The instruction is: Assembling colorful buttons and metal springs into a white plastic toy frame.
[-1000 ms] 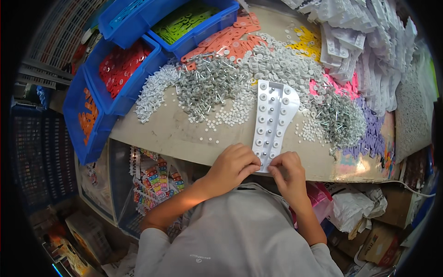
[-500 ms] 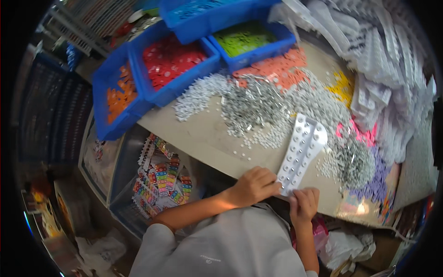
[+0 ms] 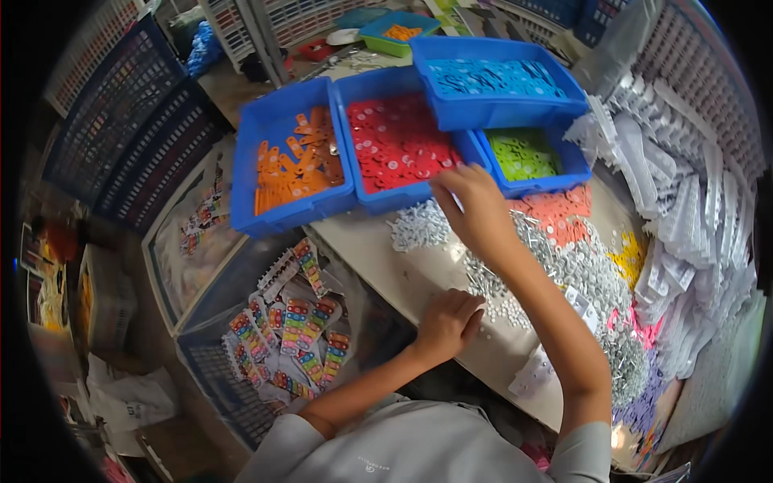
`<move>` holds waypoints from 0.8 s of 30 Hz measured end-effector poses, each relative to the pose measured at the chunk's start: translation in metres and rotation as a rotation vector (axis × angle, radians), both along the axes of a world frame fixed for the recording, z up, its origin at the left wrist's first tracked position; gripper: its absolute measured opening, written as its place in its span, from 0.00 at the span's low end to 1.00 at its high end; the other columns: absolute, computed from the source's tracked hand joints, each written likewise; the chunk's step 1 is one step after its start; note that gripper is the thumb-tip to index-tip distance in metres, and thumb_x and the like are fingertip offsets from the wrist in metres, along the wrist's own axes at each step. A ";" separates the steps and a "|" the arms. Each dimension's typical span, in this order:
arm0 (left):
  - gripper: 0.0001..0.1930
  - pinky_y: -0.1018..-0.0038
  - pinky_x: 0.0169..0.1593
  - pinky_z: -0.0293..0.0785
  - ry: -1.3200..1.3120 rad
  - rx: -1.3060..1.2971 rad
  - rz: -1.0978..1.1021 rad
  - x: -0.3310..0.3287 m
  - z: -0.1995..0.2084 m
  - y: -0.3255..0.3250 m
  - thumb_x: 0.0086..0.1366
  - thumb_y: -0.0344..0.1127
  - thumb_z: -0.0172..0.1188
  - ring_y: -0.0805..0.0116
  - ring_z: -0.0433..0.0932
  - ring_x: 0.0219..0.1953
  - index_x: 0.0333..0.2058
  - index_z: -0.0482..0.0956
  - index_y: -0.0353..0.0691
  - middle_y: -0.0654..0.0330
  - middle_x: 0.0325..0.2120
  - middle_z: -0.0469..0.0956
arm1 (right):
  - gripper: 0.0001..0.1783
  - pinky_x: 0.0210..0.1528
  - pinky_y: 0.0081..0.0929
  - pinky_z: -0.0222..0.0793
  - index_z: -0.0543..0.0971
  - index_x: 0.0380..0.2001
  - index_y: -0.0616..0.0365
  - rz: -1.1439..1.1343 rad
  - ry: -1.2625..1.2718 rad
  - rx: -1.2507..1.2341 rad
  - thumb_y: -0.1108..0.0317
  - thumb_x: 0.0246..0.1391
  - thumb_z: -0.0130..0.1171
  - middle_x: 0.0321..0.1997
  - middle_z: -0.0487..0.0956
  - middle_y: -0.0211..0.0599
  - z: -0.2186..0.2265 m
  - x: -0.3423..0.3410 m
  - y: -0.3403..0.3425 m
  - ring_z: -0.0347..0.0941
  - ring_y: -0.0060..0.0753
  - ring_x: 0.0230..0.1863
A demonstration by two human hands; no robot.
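My right hand [image 3: 475, 211] is above the near right corner of the blue bin of red perforated strips [image 3: 394, 145]. Its fingers are bent and apart from the thumb, and no piece shows in them. Close to the table's front edge, my left hand [image 3: 447, 324] hovers loosely curled, a gap between thumb and fingers, nothing visible in it. The white studded plastic strip [image 3: 535, 372] lies on the table to its right, partly hidden behind my right forearm. Small white caps [image 3: 507, 310] and a heap of silvery pins [image 3: 483, 278] lie between the hands.
Blue bins hold orange strips [image 3: 298, 165], light-blue strips [image 3: 495, 79] and green strips [image 3: 523, 153]. White plastic strips [image 3: 692, 233] are piled at right. Below the table's left edge stands a crate [image 3: 213, 358] with colourful finished pieces [image 3: 302, 322].
Both hands have let go of the white studded strip, left on the table. My right hand has moved up and left to the red bin. The view has shifted left.
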State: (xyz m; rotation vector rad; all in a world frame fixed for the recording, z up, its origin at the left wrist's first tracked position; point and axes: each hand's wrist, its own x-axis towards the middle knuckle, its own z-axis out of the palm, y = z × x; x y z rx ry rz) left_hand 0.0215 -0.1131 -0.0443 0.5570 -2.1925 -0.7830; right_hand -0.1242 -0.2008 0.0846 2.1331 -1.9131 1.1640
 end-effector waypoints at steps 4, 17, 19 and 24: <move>0.08 0.55 0.41 0.73 0.001 -0.013 0.010 -0.003 0.001 -0.001 0.64 0.31 0.63 0.51 0.78 0.35 0.41 0.79 0.40 0.56 0.32 0.79 | 0.20 0.45 0.47 0.78 0.85 0.36 0.60 -0.177 0.056 0.533 0.51 0.55 0.67 0.40 0.85 0.53 -0.025 0.003 -0.111 0.81 0.59 0.45; 0.08 0.59 0.41 0.75 0.239 -0.203 0.138 0.040 0.049 -0.044 0.58 0.26 0.69 0.54 0.79 0.34 0.37 0.82 0.39 0.55 0.30 0.79 | 0.26 0.54 0.52 0.76 0.83 0.44 0.62 -0.141 0.062 0.787 0.49 0.53 0.70 0.51 0.84 0.54 -0.075 -0.013 -0.157 0.80 0.57 0.54; 0.05 0.64 0.42 0.77 0.314 -0.177 0.281 0.062 0.075 -0.100 0.63 0.25 0.66 0.60 0.81 0.35 0.38 0.82 0.39 0.56 0.33 0.82 | 0.24 0.54 0.52 0.76 0.83 0.43 0.61 -0.120 0.080 0.759 0.51 0.52 0.71 0.48 0.84 0.54 -0.084 -0.020 -0.160 0.80 0.57 0.54; 0.12 0.66 0.40 0.79 -0.191 -0.094 0.542 0.110 0.119 -0.287 0.66 0.34 0.63 0.60 0.85 0.33 0.46 0.82 0.36 0.52 0.31 0.86 | 0.14 0.38 0.47 0.75 0.82 0.29 0.61 -0.042 -0.033 0.386 0.62 0.50 0.73 0.27 0.83 0.53 -0.080 -0.017 -0.143 0.82 0.55 0.30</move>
